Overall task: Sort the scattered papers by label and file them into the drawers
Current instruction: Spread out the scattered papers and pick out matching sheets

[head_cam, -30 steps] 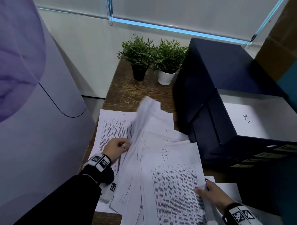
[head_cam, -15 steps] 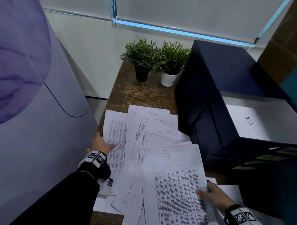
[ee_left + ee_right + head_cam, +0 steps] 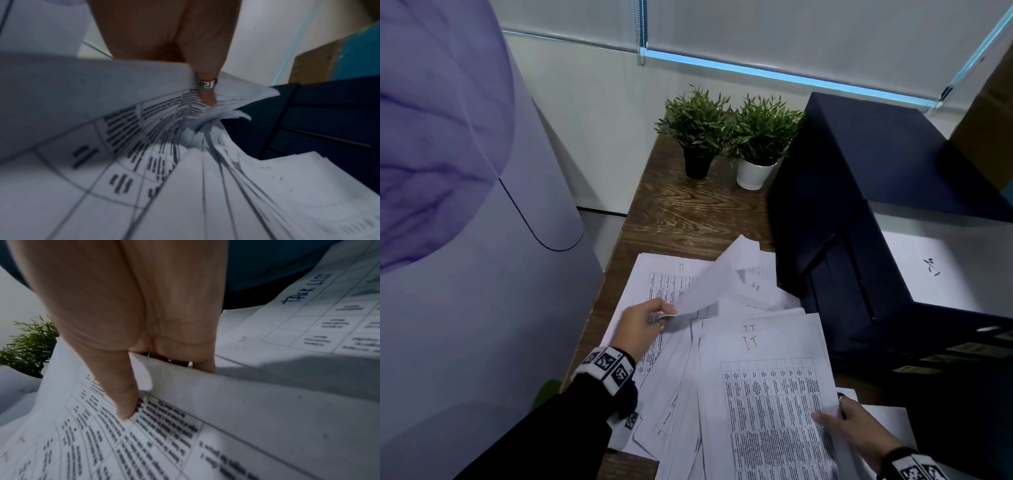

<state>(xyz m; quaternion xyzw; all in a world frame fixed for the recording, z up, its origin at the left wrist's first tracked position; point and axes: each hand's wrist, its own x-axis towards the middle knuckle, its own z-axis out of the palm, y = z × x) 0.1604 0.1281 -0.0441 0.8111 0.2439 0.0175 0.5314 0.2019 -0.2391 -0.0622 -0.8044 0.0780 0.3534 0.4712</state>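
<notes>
Left hand [image 3: 643, 323] pinches a lifted sheet [image 3: 709, 284] off the pile [image 3: 722, 394]; right hand [image 3: 859, 428] grips the pile's near corner. Loose sheets beside the pile's left edge could slide off the desk [image 3: 688, 212].

A dark wooden table [image 3: 681, 219] is seen, on which loose papers [image 3: 739, 377] are spread beneath and between the fingers of both hands. Beyond the fingertips, two potted plants [image 3: 729, 137] are set side by side, and a dark drawer cabinet [image 3: 859, 205] is placed beside the papers.
</notes>
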